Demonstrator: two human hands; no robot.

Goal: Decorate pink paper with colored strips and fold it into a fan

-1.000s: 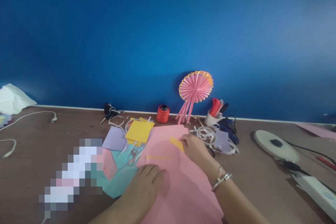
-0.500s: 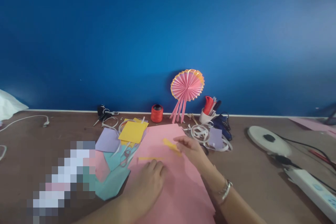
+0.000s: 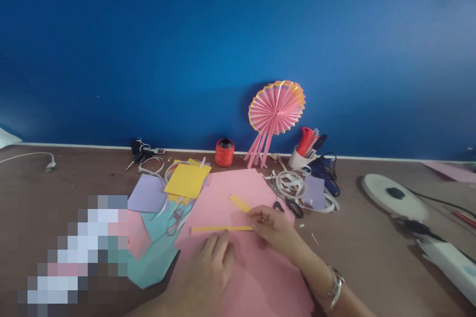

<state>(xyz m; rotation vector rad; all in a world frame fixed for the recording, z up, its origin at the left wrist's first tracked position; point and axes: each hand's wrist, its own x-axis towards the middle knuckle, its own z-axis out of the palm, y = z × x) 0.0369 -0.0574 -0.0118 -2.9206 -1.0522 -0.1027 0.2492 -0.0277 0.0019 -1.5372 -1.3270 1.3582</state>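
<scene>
A large pink paper sheet (image 3: 238, 277) lies on the brown table in front of me. My left hand (image 3: 208, 270) rests flat on its near left part, fingers stretched out. My right hand (image 3: 273, 228) sits further right with its fingertips pinched on the right end of a long thin yellow paper strip (image 3: 219, 229) that lies across the sheet. A second, shorter yellow strip (image 3: 240, 202) lies just beyond my right hand. A bracelet shows on my right wrist.
Yellow (image 3: 186, 181), purple (image 3: 147, 193) and teal (image 3: 156, 257) papers lie left of the sheet. Scissors (image 3: 288, 205), white strip coils (image 3: 292, 183), a red spool (image 3: 224, 152), a pink paper fan (image 3: 275, 109) and a tool cup (image 3: 301, 156) stand behind. A lamp base (image 3: 392, 195) and power strip (image 3: 449, 267) are right.
My right hand drew back toward me from the short yellow strip and pinched the end of the long strip. My left hand stayed on the sheet. The camera shifted a little.
</scene>
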